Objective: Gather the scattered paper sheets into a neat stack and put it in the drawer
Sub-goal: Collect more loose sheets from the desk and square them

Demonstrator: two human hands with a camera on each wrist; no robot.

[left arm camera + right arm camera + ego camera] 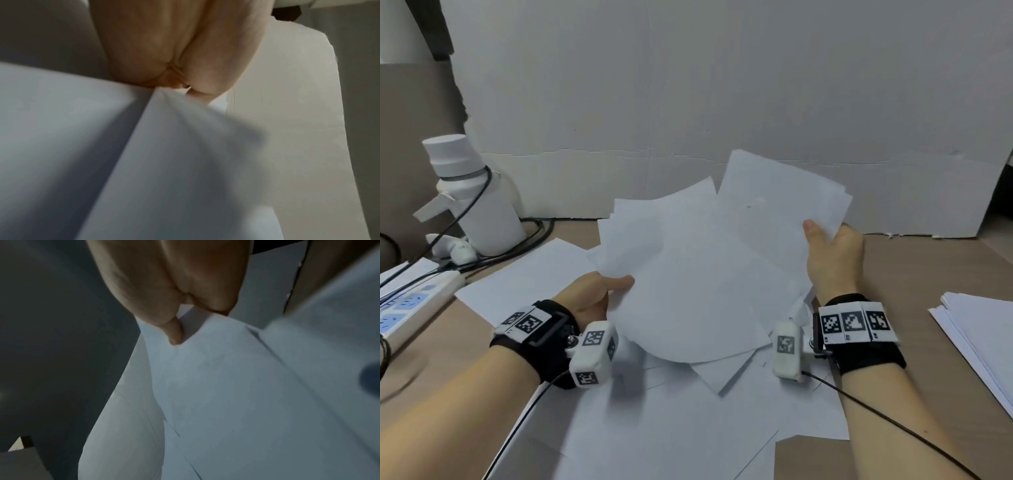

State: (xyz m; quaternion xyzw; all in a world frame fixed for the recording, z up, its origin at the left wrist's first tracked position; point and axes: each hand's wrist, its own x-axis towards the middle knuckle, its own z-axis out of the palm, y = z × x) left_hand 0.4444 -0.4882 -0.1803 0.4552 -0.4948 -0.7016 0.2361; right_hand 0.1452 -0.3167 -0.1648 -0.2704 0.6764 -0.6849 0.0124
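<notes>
Nearest the person, loose paper sheets are lying overlapped on the brown counter, covering its front edge between the two forearms. A thin black cable is running from the right wrist band across the near right corner, and another is trailing from the left wrist over the sheets.

Just above those, both hands are holding a fanned, uneven bundle of sheets lifted off the counter. The left hand is pinching its left edge, thumb on top and fingers underneath. The right hand is gripping the right edge the same way, thumb pressing the top sheet; the right wrist view is showing the thumb closing on the paper.

To the right, a separate squared pile of paper is resting on the counter, well apart from the bundle. To the left, a white power strip is sitting with black cords crossing it. Behind it a white bottle is standing upright against the white backboard, which is walling off the far side.
</notes>
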